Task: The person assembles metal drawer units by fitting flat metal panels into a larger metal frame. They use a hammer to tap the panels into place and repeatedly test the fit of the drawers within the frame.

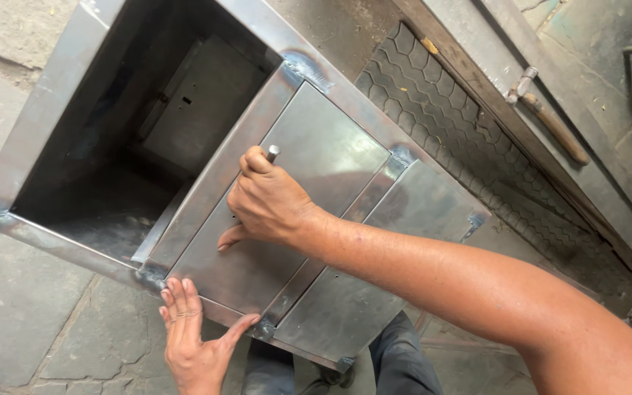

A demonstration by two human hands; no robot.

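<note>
A welded sheet-steel cabinet (45, 110) lies on its back on the stone floor, one half an open cavity, the other half covered by flat steel panels. My right hand (265, 201) rests on the larger panel (323, 146), fingers closed around a short steel rod (273, 152) whose tip sticks up above my knuckles. My left hand (195, 344) lies flat and open against the cabinet's near frame edge, thumb spread along the panel's lower rim. A second, smaller panel (374, 271) sits to the right of the first.
A hexagon-patterned mat (440, 124) lies right of the cabinet. Beyond it runs a long steel frame (579, 168) with a wooden-handled hammer (550, 121) on it. My legs in dark trousers (396, 358) stand at the bottom edge.
</note>
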